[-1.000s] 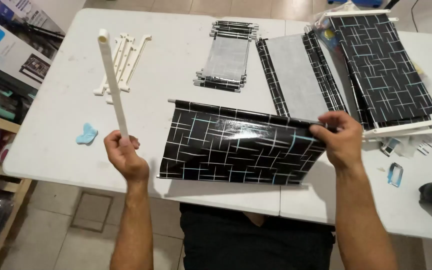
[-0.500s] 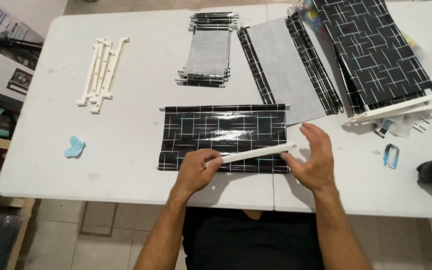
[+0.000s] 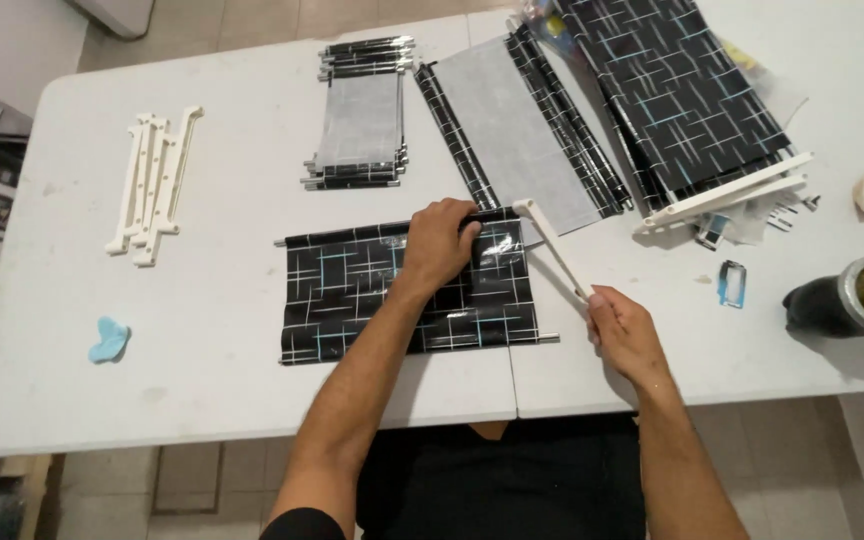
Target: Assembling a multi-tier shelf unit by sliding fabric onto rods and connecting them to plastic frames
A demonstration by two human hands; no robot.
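Nearest the body, the right hand [image 3: 624, 330] is closed around the lower end of a white plastic bar [image 3: 550, 248], which slants up and to the left from that grip, so its long axis runs diagonally across the desk [image 3: 652, 390] and its far end sits just at the top right corner of the black patterned panel [image 3: 352, 290]. That panel lies flat in front of the person, its long side running left to right, with thin metal rods showing at its edges: one tip pokes out at the lower right [image 3: 548, 338], close to the right hand, another at the upper left. The left hand [image 3: 442, 240] is pressed down on the panel's upper edge, fingers curled over it, just beside the bar's far end; so the left hand is the nearer one to where bar and panel meet, while the right hand steers the bar from its tail. The two hands are well apart, each busy with its own piece. Off to the left a small pale blue scrap [image 3: 108, 340] lies alone, and beyond it a stack of white bars [image 3: 152, 180]. Farther back sit a folded grey and black panel bundle [image 3: 360, 125], a grey panel lying open [image 3: 517, 130], and a larger black patterned stack [image 3: 677, 90] at the far right. A dark cup [image 3: 852, 295] stands at the right edge.
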